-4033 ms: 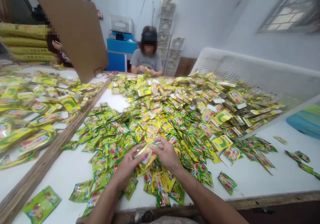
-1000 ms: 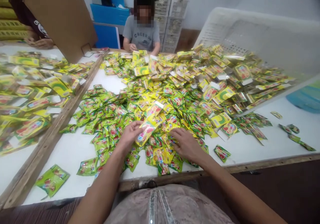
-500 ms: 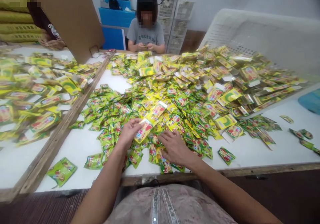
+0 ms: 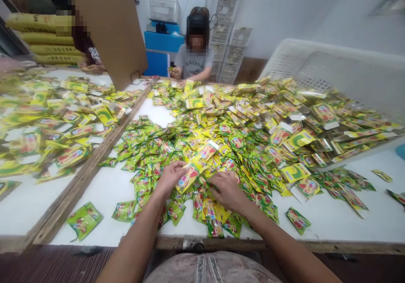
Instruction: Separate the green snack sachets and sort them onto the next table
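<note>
My left hand (image 4: 172,177) pinches the lower left part of a yellow carton (image 4: 200,165), which lies slanted with its white flap at the upper right. Close to the carton's lower right side, my right hand (image 4: 226,187) has its fingers curled together at a small green packet (image 4: 205,181), mostly hidden by the fingers. Under and around both hands spreads a heap of green and yellow packets (image 4: 249,148).
A white basket (image 4: 316,59) lies tipped at the right, spilling yellow cartons (image 4: 297,137). A wooden divider (image 4: 95,160) runs along the left, with more cartons (image 4: 69,125) beyond. A person (image 4: 196,59) sits opposite; another is behind a cardboard sheet (image 4: 110,25).
The view has tilted up a little and shifted left. My right hand has come nearer the carton and now has a packet at its fingers. The person opposite has moved their hands apart.
</note>
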Demonstrator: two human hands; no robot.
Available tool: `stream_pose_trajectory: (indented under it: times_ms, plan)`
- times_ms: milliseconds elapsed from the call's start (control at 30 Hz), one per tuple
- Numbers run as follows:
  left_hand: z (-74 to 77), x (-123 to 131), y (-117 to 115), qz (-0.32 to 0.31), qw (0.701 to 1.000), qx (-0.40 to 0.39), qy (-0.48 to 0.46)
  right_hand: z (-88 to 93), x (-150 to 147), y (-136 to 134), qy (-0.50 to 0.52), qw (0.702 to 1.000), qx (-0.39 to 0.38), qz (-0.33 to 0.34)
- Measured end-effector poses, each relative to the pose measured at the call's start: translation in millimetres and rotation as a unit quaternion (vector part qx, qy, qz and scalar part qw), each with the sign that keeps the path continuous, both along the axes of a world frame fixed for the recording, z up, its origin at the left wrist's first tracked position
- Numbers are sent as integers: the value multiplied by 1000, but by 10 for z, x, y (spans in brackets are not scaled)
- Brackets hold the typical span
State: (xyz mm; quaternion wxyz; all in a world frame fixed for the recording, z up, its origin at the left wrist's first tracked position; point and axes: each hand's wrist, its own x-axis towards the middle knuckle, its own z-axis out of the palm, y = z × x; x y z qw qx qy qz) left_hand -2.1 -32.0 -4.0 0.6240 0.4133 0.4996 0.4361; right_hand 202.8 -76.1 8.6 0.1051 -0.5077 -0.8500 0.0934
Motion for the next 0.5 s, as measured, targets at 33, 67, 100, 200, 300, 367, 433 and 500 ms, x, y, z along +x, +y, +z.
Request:
stream_pose_trajectory:
  times_ms: [33, 67, 100, 200, 300, 367, 433, 500]
  plan:
    - [-10, 0, 3, -1, 1000, 1, 3, -5, 29, 29, 36, 999, 15, -20]
    - [-20, 1, 6, -3, 1000, 0, 5, 1, 62, 62, 77, 996, 27, -44]
    - [-29, 2, 9, -5, 1000, -2, 8, 16, 97, 97, 123, 989, 32, -72]
    - [-44, 4, 15, -5, 1000, -5, 26, 100, 171, 196, 291, 940, -21, -175]
    - [-56, 0, 14, -15, 999, -4, 41, 174, 162, 282, 444, 860, -80, -237]
    - [-71, -5, 15, -21, 999, -10, 38, 195, 124, 340, 502, 823, -84, -253]
    - [-87, -9, 16, -23, 999, -16, 27, 203, 90, 393, 537, 800, -66, -258]
    - [-92, -8, 16, -20, 1000, -20, 13, 212, 76, 433, 559, 787, -35, -259]
